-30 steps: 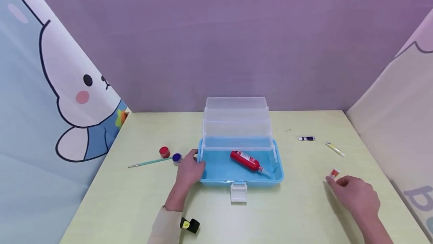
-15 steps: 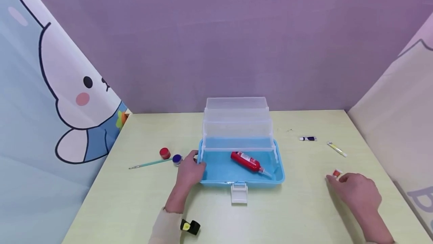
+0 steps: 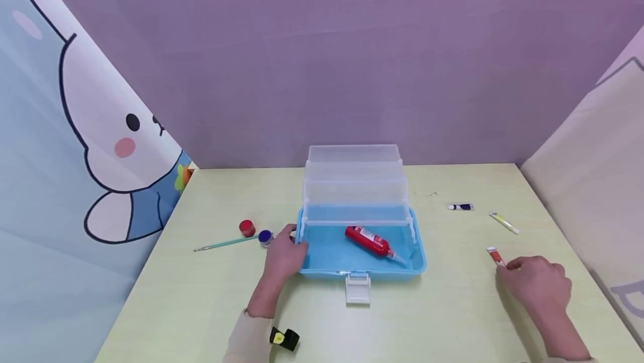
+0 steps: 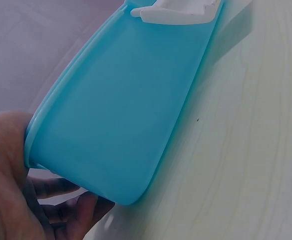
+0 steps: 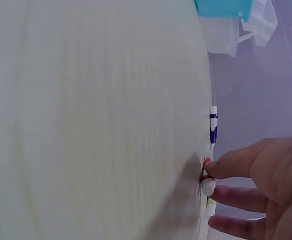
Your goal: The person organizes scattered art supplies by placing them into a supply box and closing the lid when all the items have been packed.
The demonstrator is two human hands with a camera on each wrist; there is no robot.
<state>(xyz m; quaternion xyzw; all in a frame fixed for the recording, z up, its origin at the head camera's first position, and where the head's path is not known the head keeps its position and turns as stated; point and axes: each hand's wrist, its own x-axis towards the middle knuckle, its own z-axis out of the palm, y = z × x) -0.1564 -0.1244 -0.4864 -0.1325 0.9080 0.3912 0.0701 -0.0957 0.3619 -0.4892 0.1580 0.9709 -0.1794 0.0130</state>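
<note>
My left hand point(image 3: 285, 257) grips the left end wall of a light blue plastic box point(image 3: 327, 248), thumb over the rim and fingers against the outside. The box's clear stepped trays point(image 3: 353, 184) stand raised at the back, and a red squeeze bottle point(image 3: 368, 241) with a pointed nozzle lies inside. Over on the right, my right hand point(image 3: 539, 284) pinches a small red-and-white paint tube point(image 3: 495, 256) between thumb and forefinger, low over the table. In the right wrist view the white cap of that paint tube point(image 5: 208, 187) pokes out beside the thumb.
A dark blue paint tube point(image 3: 460, 207) and a yellow one point(image 3: 504, 222) lie beyond my right hand. Left of the box are a red-lidded pot point(image 3: 247, 228), a blue-lidded pot point(image 3: 265, 238) and a teal brush point(image 3: 226, 244). A white latch point(image 3: 358, 289) hangs at the box's front.
The red paint tube has turned, its far end swinging from the right to the left, and my right hand has shifted slightly right. My left hand keeps its grip on the box.
</note>
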